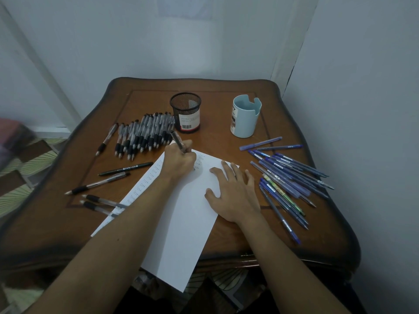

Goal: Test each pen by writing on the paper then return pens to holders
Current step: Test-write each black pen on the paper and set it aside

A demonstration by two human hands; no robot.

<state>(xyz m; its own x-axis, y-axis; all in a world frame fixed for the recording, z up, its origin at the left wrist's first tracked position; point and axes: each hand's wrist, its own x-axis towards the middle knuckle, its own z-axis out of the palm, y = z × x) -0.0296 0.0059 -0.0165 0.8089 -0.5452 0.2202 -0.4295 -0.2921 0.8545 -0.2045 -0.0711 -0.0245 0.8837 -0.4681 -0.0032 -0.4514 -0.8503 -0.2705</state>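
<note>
While left hand (179,160) grips pen (178,140), smooth paper (181,223), mesh holder (186,112)

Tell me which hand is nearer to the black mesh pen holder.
Left. The left hand, gripping a pen, writes just in front of the black mesh pen holder. The right hand rests flat on the paper, farther toward the person and rightward.

A dark wooden counter (147,98) with a scalloped edge and an inset border is set in a corner formed by pale walls (226,41). A faint sheet (184,6) is seen high on the far wall. At the left, a white frame (56,82), a blurred pink thing (9,125) and a green fan-patterned floor (13,193) are seen.
</note>
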